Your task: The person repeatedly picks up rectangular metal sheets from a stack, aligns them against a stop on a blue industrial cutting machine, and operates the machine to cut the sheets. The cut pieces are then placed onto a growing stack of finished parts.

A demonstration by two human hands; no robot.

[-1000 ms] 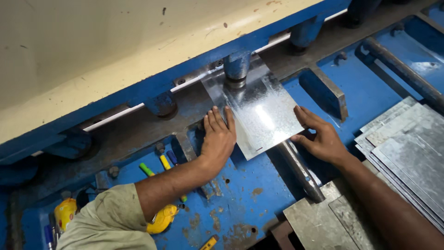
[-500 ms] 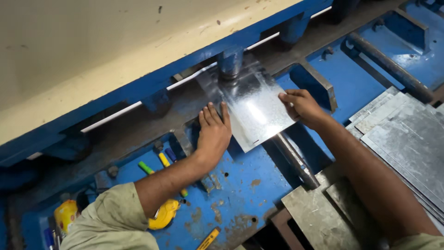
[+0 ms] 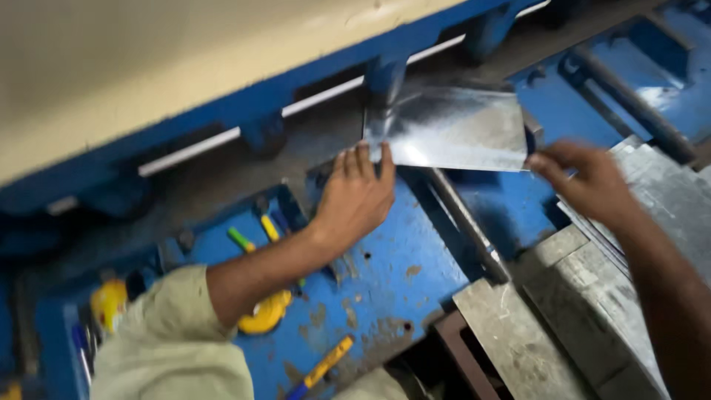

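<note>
A shiny galvanised metal sheet (image 3: 452, 130) lies on the blue bed of a shearing machine (image 3: 400, 274), its far edge under the blue blade beam (image 3: 252, 104). My left hand (image 3: 355, 196) rests flat with its fingertips on the sheet's near-left edge. My right hand (image 3: 585, 181) pinches the sheet's near-right corner between thumb and fingers; the hand is blurred by motion.
A stack of cut grey metal sheets (image 3: 652, 215) lies at the right. More plates (image 3: 518, 341) sit at the bottom right. A yellow tape measure (image 3: 266, 311), markers (image 3: 255, 233) and a yellow-blue pen (image 3: 322, 367) lie on the bed at the left.
The sheet has swung and shifted to the right along the blade. My right hand moved from its far-right edge to its near-right corner. My left hand stays on the left edge.
</note>
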